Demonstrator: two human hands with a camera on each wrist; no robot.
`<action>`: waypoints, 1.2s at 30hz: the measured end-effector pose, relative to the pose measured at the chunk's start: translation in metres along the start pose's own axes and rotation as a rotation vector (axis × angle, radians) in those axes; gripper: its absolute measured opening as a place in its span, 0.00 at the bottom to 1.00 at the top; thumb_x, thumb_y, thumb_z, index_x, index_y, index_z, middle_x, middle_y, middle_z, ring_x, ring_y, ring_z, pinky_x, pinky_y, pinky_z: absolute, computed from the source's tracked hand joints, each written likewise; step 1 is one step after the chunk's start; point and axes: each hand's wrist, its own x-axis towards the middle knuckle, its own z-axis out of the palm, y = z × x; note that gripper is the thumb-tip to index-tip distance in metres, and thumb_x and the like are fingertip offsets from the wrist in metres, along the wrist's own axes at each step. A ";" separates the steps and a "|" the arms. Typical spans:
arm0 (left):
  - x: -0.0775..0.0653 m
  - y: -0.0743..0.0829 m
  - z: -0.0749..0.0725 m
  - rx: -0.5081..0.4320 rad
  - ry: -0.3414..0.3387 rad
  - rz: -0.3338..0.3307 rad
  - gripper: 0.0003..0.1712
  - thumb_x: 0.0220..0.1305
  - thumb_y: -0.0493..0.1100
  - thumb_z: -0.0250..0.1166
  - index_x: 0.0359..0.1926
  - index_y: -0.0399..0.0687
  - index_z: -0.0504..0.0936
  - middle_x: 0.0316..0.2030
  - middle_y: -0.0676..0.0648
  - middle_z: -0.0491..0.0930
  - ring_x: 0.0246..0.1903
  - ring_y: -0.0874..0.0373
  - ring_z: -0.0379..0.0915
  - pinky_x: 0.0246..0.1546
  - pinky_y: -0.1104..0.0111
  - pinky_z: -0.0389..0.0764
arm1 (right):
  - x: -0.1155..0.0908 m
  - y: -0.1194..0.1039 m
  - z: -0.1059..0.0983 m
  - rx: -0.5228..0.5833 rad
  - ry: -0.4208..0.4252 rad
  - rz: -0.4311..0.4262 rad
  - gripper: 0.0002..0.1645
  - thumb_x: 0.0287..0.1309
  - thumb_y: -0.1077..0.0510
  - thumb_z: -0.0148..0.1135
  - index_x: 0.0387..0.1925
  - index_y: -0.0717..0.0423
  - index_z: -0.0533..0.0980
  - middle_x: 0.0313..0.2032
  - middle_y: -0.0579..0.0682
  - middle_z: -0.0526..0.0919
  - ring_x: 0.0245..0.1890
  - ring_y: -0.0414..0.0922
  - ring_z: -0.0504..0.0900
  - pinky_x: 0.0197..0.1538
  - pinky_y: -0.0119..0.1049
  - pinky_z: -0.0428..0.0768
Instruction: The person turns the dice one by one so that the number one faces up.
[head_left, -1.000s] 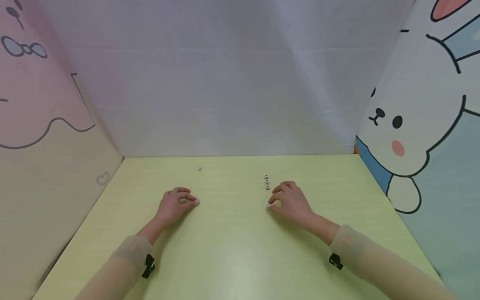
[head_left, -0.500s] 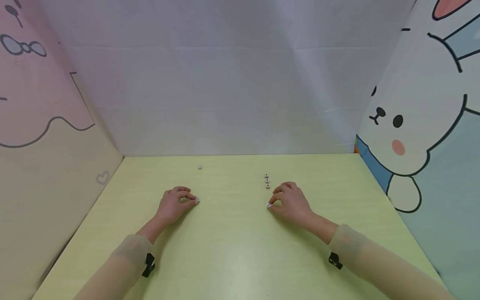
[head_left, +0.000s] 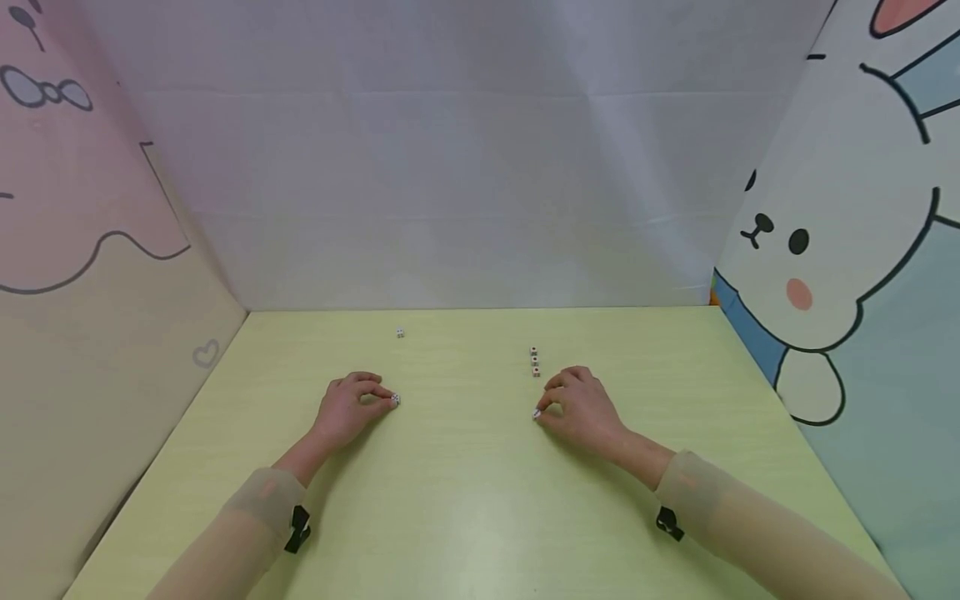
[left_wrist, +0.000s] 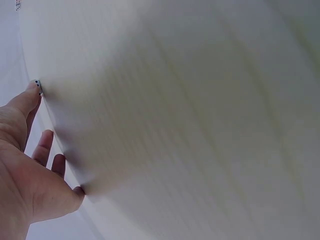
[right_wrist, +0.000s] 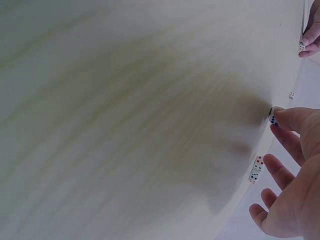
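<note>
Between its thumb and forefinger my left hand [head_left: 351,412] pinches a white die [head_left: 395,400] close to the tabletop. The left wrist view shows that die [left_wrist: 37,86] at the thumb tip, with the other fingers spread apart. On the right, my right hand [head_left: 581,405] pinches another white die [head_left: 537,413] at its fingertips; dark pips show on this die [right_wrist: 273,116] in the right wrist view. Just beyond the right hand, a straight row of three dice [head_left: 535,362] lies on the table. A lone die [head_left: 400,332] sits farther back, beyond the left hand.
The pale yellow table [head_left: 465,500] runs back to a white cloth wall [head_left: 465,183]. A pink and cream panel [head_left: 97,350] borders it on the left. On the right stands a panel with a cartoon rabbit [head_left: 825,267]. Black straps hang at both sleeves.
The right hand and its die shift very slightly, the die turning a little between the fingertips. My left hand keeps its place; the whole head view drifts slightly.
</note>
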 end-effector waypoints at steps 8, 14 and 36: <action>0.001 -0.001 0.001 0.010 0.002 0.010 0.13 0.67 0.50 0.71 0.45 0.48 0.91 0.61 0.37 0.76 0.64 0.30 0.61 0.65 0.38 0.59 | -0.002 0.001 0.002 0.002 -0.002 0.014 0.04 0.55 0.50 0.77 0.31 0.41 0.88 0.49 0.48 0.83 0.60 0.57 0.70 0.59 0.59 0.72; 0.001 -0.001 0.001 0.015 -0.002 0.015 0.13 0.67 0.50 0.71 0.45 0.47 0.91 0.61 0.37 0.76 0.65 0.31 0.61 0.66 0.39 0.58 | -0.004 0.002 0.000 0.012 -0.003 0.027 0.04 0.55 0.49 0.76 0.33 0.41 0.88 0.49 0.48 0.83 0.60 0.57 0.70 0.59 0.58 0.72; 0.001 0.001 0.000 0.004 0.001 0.007 0.12 0.67 0.50 0.71 0.44 0.48 0.91 0.62 0.38 0.76 0.65 0.30 0.61 0.65 0.38 0.59 | 0.000 -0.005 -0.014 -0.034 -0.052 0.037 0.08 0.57 0.49 0.74 0.37 0.45 0.89 0.52 0.51 0.82 0.62 0.59 0.69 0.61 0.60 0.71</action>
